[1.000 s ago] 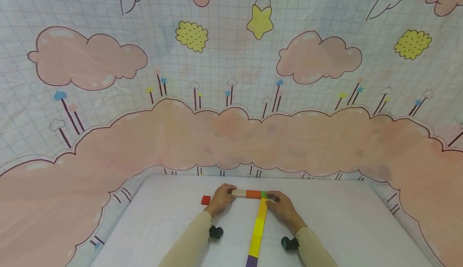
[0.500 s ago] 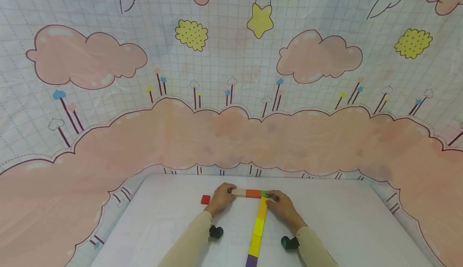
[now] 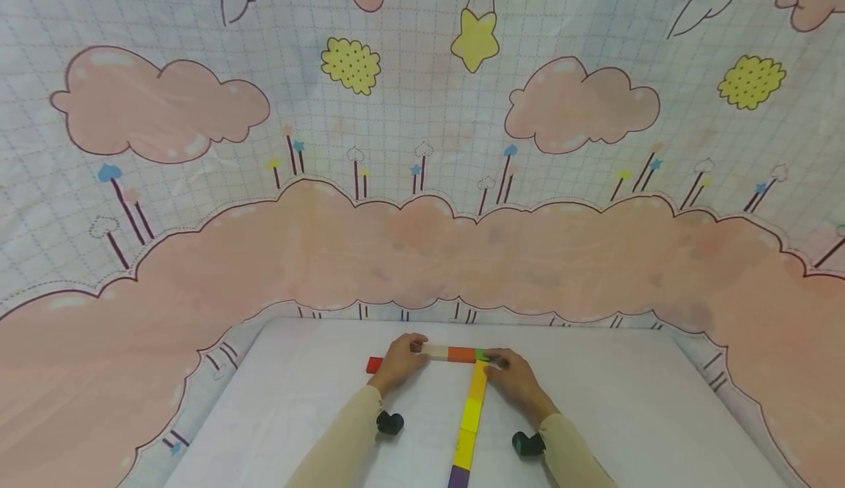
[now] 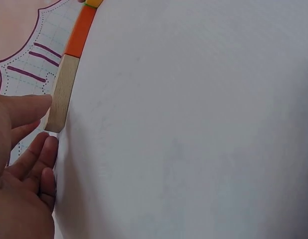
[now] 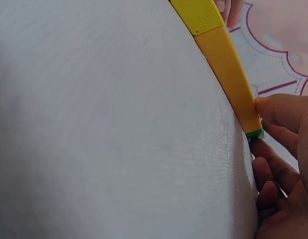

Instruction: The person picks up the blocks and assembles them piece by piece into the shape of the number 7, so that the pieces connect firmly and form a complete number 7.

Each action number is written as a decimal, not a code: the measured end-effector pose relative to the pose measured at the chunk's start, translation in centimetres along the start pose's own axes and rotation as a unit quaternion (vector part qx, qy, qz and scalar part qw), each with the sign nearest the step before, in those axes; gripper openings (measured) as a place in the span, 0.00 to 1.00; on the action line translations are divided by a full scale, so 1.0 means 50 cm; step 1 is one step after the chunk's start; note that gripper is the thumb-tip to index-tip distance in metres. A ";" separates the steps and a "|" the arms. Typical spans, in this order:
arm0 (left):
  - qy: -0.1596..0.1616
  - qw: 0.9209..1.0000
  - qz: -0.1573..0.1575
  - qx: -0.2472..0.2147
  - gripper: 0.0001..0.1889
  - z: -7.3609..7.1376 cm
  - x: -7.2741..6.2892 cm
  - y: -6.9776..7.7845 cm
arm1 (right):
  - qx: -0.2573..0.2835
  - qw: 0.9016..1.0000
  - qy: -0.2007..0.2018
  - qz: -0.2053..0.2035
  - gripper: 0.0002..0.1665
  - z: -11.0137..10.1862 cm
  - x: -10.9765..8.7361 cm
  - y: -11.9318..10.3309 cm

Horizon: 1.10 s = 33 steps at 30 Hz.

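A row of toy blocks lies across the white table. It runs from a pale wooden block [image 3: 436, 352] through an orange-red block [image 3: 462, 355] to a green block [image 3: 480, 354]. My left hand [image 3: 399, 363] is at the wooden block's outer end, fingers loosely extended and thumb by its side [image 4: 63, 94]. At the other end, my right hand [image 3: 521, 381] holds thumb and fingertips around the corner of the green block and the amber block [image 3: 479, 379]. From this corner a line of blocks comes toward me: amber, two yellow blocks [image 3: 472, 414], then a purple block [image 3: 458, 477].
A red block [image 3: 374, 365] lies left of my left hand, partly hidden by it. The white table [image 3: 634, 400] ends at a cloud-printed cloth backdrop [image 3: 422, 253]. A dark wrist device [image 3: 389, 423] hangs at each sleeve.
My left hand has shifted slightly left and its fingers have loosened at the wooden block's end, covering more of the red block. The right hand and the blocks look unchanged.
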State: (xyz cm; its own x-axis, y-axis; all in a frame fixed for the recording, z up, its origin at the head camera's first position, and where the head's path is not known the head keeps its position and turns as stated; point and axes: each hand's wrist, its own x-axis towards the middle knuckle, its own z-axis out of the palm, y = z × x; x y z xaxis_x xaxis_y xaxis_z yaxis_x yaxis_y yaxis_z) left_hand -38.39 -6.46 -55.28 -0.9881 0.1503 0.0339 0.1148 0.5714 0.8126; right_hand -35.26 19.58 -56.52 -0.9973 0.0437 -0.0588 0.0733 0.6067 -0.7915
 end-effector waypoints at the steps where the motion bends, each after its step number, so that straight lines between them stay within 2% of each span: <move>1: -0.001 1.000 -0.002 -0.003 0.17 -0.001 -0.001 -0.002 | 0.000 1.000 -0.001 0.001 0.18 0.000 0.000 -0.001; 18: -0.016 0.999 0.013 -0.036 0.19 -0.026 -0.032 0.002 | -0.003 1.000 -0.001 0.007 0.19 -0.002 -0.006 0.000; 28: -0.018 0.997 0.065 -0.031 0.19 -0.050 -0.067 0.004 | -0.011 1.000 0.006 -0.007 0.19 0.005 0.004 0.013; 33: -0.009 0.996 0.078 -0.037 0.18 -0.059 -0.085 0.000 | -0.008 1.000 0.004 -0.008 0.19 0.004 0.005 0.009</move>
State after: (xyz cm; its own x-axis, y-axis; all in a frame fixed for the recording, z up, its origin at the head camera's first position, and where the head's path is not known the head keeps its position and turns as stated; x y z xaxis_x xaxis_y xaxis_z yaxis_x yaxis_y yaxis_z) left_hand -34.52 -9.49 -53.71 -0.9567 0.2476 0.1529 0.2581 0.4791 0.8389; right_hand -35.49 19.71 -57.04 -0.9983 0.0401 -0.0420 0.0578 0.6198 -0.7826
